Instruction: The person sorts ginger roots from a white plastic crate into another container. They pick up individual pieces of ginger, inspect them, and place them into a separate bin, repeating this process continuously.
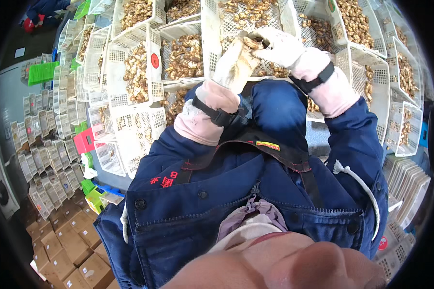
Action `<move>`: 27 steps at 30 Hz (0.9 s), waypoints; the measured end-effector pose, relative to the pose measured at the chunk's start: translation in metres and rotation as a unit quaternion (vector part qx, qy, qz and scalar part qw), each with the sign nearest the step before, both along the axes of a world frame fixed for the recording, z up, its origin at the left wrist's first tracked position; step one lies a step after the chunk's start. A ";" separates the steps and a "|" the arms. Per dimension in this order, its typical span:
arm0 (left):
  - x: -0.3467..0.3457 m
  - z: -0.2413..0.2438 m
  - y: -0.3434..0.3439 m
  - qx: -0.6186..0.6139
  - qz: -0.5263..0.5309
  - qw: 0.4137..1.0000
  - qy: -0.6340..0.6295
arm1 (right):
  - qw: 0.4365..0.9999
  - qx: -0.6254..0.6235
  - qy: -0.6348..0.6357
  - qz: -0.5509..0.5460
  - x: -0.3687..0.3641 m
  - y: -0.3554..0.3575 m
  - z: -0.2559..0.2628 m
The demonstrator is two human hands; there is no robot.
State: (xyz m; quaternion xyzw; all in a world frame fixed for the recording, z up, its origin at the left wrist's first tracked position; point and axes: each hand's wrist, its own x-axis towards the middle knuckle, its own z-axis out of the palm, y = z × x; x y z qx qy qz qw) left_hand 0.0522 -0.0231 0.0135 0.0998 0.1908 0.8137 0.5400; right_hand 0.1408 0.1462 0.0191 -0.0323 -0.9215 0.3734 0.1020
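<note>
My left hand [237, 63] and my right hand [278, 47], both in pale gloves, meet over a white perforated plastic crate [287, 14]. Brown and cream mushrooms [252, 43] sit between them, in the fingers of my left hand. The thumb and fingers of my right hand curl around the same mushrooms from the other side; their exact number is hidden. More mushrooms [249, 12] lie loose on the crate's mesh floor beyond my hands. Black buckled straps cross both pale sleeve covers [217, 108] at the forearms.
Crates of mushrooms flank me, including a left crate [184, 54] and a far-right crate [354, 21]. My knee [279, 104] is close under the near crate edge. Stacked crates [405, 188] stand at right, cardboard boxes [72, 242] at lower left. Another person [45, 12] is at far upper left.
</note>
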 end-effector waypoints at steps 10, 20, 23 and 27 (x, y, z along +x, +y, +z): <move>-0.010 -0.012 -0.020 -0.116 0.020 0.985 0.130 | 0.924 -0.357 -0.133 0.029 0.007 0.002 -0.002; -0.005 0.007 -0.025 -0.100 0.074 0.980 0.153 | 0.910 -0.392 -0.130 0.018 0.000 -0.024 0.026; -0.009 0.003 -0.040 -0.110 0.103 0.971 0.184 | 0.890 -0.406 -0.205 0.002 -0.007 -0.042 0.053; -0.004 0.011 -0.054 -0.136 0.121 0.952 0.248 | 0.942 -0.327 -0.073 0.037 -0.005 -0.054 0.055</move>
